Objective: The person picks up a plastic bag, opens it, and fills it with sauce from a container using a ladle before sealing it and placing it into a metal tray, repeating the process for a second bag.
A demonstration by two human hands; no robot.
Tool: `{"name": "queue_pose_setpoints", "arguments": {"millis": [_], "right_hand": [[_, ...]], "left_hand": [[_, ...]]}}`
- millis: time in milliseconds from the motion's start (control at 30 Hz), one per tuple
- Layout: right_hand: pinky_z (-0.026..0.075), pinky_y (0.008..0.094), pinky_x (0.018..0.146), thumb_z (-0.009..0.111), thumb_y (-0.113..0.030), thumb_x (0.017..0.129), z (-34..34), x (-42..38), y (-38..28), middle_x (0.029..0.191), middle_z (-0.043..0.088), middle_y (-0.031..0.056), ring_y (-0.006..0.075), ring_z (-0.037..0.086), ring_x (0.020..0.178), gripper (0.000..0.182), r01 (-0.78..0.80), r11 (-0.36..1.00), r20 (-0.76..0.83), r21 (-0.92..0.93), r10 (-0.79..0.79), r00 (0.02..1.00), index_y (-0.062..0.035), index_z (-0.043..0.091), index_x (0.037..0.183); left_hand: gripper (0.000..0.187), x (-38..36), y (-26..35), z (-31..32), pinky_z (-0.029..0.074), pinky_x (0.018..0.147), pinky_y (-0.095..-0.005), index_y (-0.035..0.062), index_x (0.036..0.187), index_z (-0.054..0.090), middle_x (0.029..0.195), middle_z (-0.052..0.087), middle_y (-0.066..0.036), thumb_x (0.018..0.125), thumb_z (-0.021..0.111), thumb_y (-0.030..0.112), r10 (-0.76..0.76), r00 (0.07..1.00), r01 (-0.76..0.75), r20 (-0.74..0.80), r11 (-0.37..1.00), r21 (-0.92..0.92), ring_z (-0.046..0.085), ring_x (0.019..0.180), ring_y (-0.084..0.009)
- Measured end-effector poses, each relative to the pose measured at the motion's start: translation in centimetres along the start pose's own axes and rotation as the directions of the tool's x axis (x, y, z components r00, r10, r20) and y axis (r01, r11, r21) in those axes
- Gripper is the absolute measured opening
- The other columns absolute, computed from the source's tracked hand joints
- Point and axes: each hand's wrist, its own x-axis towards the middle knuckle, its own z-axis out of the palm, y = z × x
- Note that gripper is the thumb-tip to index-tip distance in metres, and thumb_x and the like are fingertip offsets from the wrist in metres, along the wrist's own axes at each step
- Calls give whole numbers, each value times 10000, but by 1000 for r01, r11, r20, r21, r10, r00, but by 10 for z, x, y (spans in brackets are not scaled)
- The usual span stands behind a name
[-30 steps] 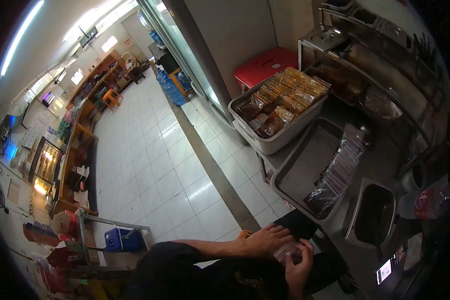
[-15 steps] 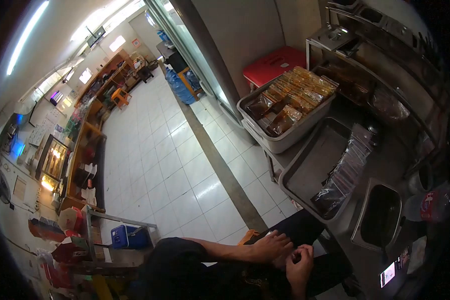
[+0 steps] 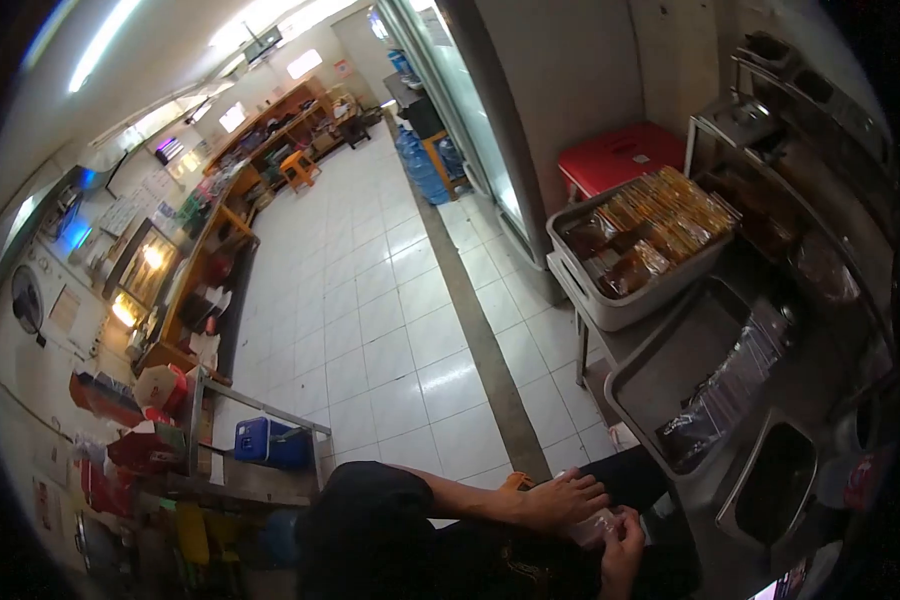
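Observation:
Over my lap at the bottom, my left hand [image 3: 568,500] lies palm down, its fingers bent close together over a small clear plastic bag [image 3: 594,528]. My right hand [image 3: 624,545] pinches the other side of this bag. To the right, a grey tray [image 3: 630,385] holds a row of flat clear packets [image 3: 735,375]. Behind it stands a grey tub [image 3: 620,313] with many filled amber and brown packets [image 3: 670,215]. A metal container with dark contents [image 3: 768,480] sits in front of the tray.
A red lid [image 3: 620,160] lies behind the tub. Metal racks [image 3: 740,125] stand at the right. At the left are a metal-framed stand [image 3: 260,405] with a blue cooler [image 3: 270,443], and a long wooden counter. A lit phone [image 3: 767,592] shows at the bottom edge.
The view has swung left, so the tubs and trays appear further right and lower. The clear bag between my hands now shows more plainly.

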Motion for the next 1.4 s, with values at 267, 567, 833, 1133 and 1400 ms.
{"name": "queue_pose_setpoints", "arguments": {"millis": [267, 567, 833, 1133, 1400], "right_hand": [[473, 329, 896, 686, -253, 945, -23, 4, 43, 1093, 623, 83, 200, 575, 1012, 404, 25, 993, 216, -115, 0, 976, 43, 602, 1208], [497, 336, 813, 657, -186, 891, -1, -25, 7, 1023, 597, 90, 180, 595, 918, 269, 45, 982, -308, 185, 14, 951, -11, 579, 1080], [517, 369, 881, 617, -180, 960, -37, -59, -17, 1027, 650, 87, 203, 631, 950, 240, -179, 890, -140, 420, 258, 956, -8, 597, 1126], [512, 331, 917, 651, -128, 958, -29, -76, -3, 1107, 671, 73, 164, 641, 1018, 299, -203, 934, 12, 293, 209, 978, -9, 586, 1224], [482, 347, 979, 637, -195, 965, -15, -89, -20, 1191, 637, 96, 193, 611, 1092, 363, -29, 977, -143, 213, 61, 988, -20, 547, 1270]], "left_hand": [[745, 3, -10, 38, 382, 955, -458, 75, 1371, 409, 1265, 525, -144, 780, 795, 315, -47, 999, 48, 20, 999, -17, 491, 1190, -297], [686, 1, -14, 7, 435, 967, -490, 55, 1279, 483, 1190, 561, -148, 733, 775, 349, -79, 996, 82, 29, 986, -146, 550, 1151, -331], [785, 18, -22, -114, 392, 1092, -441, 83, 1391, 436, 1376, 519, -169, 795, 811, 429, 106, 646, 287, 756, 884, -369, 502, 1292, -336], [796, 177, 15, -276, 492, 939, -465, 46, 1362, 459, 1194, 602, -181, 682, 833, 222, 356, 920, -355, -162, 934, 37, 604, 1122, -354], [890, 341, 62, -234, 432, 1027, -480, 43, 1411, 423, 1295, 574, -205, 666, 858, 260, 579, 687, -441, -438, 812, 382, 554, 1197, -416]]}}
